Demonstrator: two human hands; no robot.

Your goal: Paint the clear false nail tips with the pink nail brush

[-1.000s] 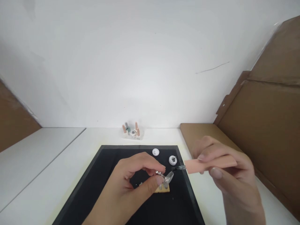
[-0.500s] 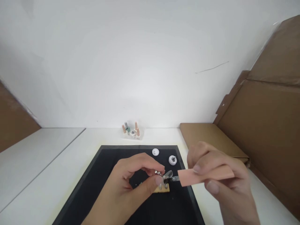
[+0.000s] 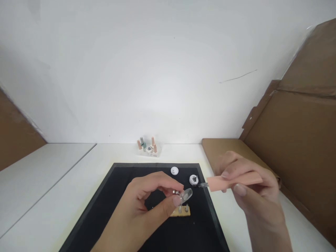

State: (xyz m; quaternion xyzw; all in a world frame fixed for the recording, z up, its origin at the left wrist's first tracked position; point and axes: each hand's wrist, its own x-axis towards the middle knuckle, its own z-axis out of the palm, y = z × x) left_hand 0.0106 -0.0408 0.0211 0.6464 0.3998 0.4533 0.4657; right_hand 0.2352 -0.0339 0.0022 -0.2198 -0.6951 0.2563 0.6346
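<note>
Between thumb and fingers, my left hand (image 3: 151, 206) pinches a small metal stand carrying a clear false nail (image 3: 186, 195), whose tip points up and to the right. My right hand (image 3: 249, 185) grips the pink cap handle of a nail polish brush (image 3: 223, 182). The dark-tipped bristles point left, apart from the nail and close in view to a round white pot (image 3: 193, 180) with dark stuff in it. Below the left fingertips lies a yellowish holder board (image 3: 183, 211) with small upright pegs, partly hidden by the hand.
A black mat (image 3: 168, 234) covers the middle of the white table (image 3: 34, 196). On it lies a white lid (image 3: 174, 170). Farther back stands a clear tray (image 3: 148, 153) with several polish bottles. Cardboard (image 3: 294, 140) lines the right side.
My right hand has drawn the brush up and to the right, off the false nail. My left hand has stayed nearly still, with the nail now in plain view.
</note>
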